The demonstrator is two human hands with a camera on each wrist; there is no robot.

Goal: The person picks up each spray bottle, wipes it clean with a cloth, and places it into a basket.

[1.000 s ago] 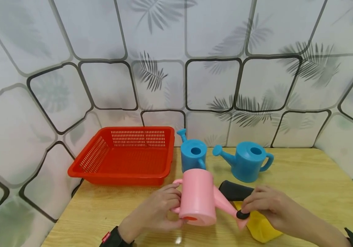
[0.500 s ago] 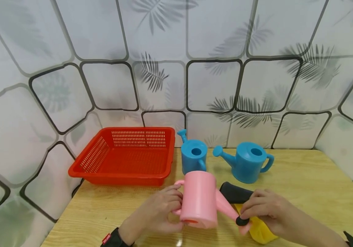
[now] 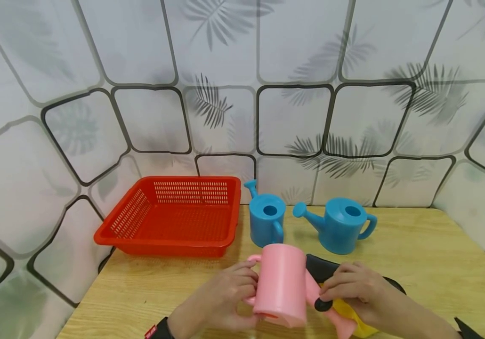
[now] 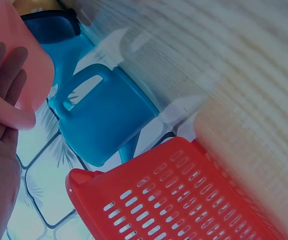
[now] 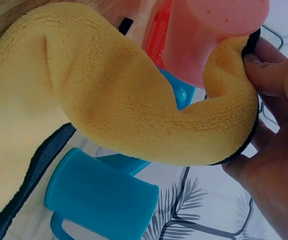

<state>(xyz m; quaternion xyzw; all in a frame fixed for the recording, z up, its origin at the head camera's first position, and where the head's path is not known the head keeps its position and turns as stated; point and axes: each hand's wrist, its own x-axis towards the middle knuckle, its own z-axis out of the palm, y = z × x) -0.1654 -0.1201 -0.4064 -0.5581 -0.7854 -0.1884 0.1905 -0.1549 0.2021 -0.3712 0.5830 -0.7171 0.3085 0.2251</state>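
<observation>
My left hand (image 3: 223,296) grips the handle of a pink watering can (image 3: 282,282), which is tilted with its base toward me and its spout pointing down to the right. In the left wrist view, the fingers pass through the pink handle. A fluffy yellow cloth (image 5: 114,95) with a dark grey back is pinched in my right hand (image 3: 371,294). A dark fold of that cloth lies against the spout, and the sprinkler end sticks out below it. The rest of the cloth hangs behind the spout, partly hidden by the right hand.
Two blue watering cans, one (image 3: 266,223) behind the pink one and another (image 3: 342,226) to its right, stand upright on the wooden table (image 3: 429,263). An orange-red plastic basket (image 3: 162,247) sits at the back left. A patterned curtain (image 3: 293,117) borders the table behind.
The pink watering can has shifted slightly right and toward me. My right hand with the cloth has moved left, and the cloth's dark fold now sits farther up the spout.
</observation>
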